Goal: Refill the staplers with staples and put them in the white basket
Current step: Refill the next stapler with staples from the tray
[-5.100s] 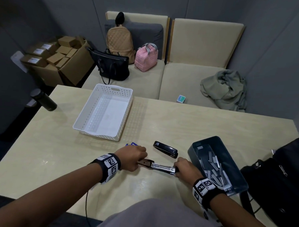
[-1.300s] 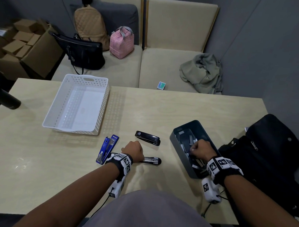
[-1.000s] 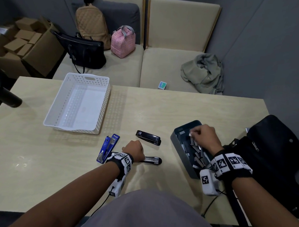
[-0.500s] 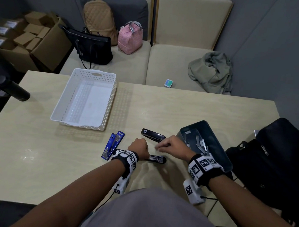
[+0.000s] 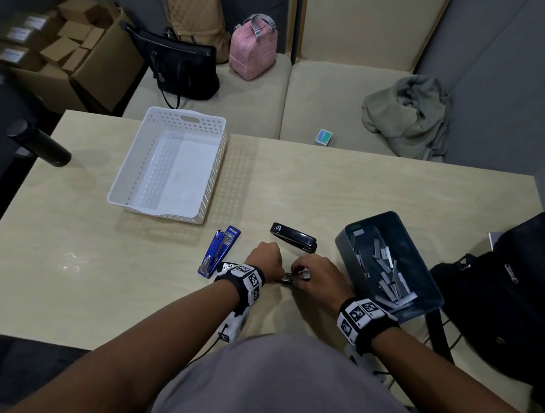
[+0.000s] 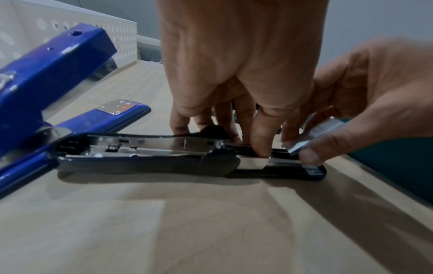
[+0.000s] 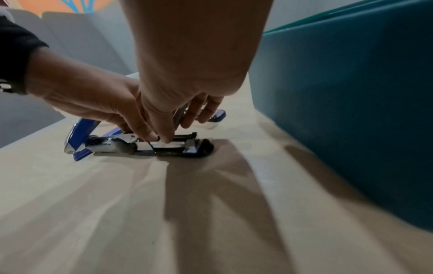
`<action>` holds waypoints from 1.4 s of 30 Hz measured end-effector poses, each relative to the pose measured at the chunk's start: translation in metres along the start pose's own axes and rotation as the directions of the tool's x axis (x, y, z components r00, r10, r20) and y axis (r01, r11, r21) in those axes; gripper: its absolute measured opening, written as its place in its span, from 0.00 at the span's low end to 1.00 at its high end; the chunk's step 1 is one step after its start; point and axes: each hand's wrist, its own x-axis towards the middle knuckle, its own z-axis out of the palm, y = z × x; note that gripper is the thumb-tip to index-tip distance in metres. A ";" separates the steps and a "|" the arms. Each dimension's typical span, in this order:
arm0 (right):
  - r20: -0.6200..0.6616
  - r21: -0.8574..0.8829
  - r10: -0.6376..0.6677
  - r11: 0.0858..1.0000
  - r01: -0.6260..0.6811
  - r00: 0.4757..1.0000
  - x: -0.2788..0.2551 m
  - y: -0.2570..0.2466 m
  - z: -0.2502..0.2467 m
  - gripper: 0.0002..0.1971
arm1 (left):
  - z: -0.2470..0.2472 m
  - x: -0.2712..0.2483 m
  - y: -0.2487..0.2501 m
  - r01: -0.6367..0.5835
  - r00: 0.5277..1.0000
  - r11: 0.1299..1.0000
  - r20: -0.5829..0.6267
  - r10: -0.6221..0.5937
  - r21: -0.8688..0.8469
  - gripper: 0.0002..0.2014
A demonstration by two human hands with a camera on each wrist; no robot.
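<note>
Grey partition walls and a beige bench (image 5: pixel 332 96) enclose a pale wooden tabletop (image 5: pixel 75 260). On the bench sit a tan backpack (image 5: pixel 195 12), a black handbag (image 5: pixel 180 68), a pink bag (image 5: pixel 253 49), a crumpled green garment (image 5: pixel 409 115) and a small box (image 5: pixel 324 136). A white basket (image 5: pixel 131 181) stands at the far left of the tabletop with no stapler in it.

Nearer the person, an opened stapler (image 6: pixel 145 153) lies flat with its staple channel exposed. The left hand (image 5: pixel 264 262) holds it down, fingers (image 6: pixel 260 133) curled onto the channel. The right hand (image 5: pixel 319 278) pinches a strip of staples (image 6: pixel 314 135) between thumb and fingers, right at the channel's front end. Both hands hide most of this stapler in the head view.

A blue stapler (image 5: pixel 217 252) lies open just to the left, touching or nearly touching the opened one. A closed black stapler (image 5: pixel 293 237) lies just beyond the hands. A dark teal bin (image 5: pixel 419 244) of loose staple strips (image 5: pixel 387 273) stands to the right, beside a black bag (image 5: pixel 504 294). A black bottle (image 5: pixel 39 143) lies at the left edge.
</note>
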 end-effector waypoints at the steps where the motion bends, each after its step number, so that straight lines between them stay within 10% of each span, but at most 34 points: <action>1: 0.001 -0.012 0.003 1.000 -0.003 1.000 0.000 0.000 0.002 0.08 | 0.000 0.000 0.000 0.000 1.000 1.000 0.005 0.000 0.004 0.09; 29: 0.021 -0.097 0.018 0.995 -0.016 1.000 0.005 0.001 0.010 0.04 | -0.009 -0.009 -0.001 0.029 0.999 0.998 0.035 -0.028 -0.050 0.11; 42: 0.007 0.027 0.020 0.999 -0.020 1.000 0.000 -0.001 0.011 0.21 | -0.002 -0.013 -0.026 -0.017 1.000 0.968 0.015 0.022 -0.249 0.02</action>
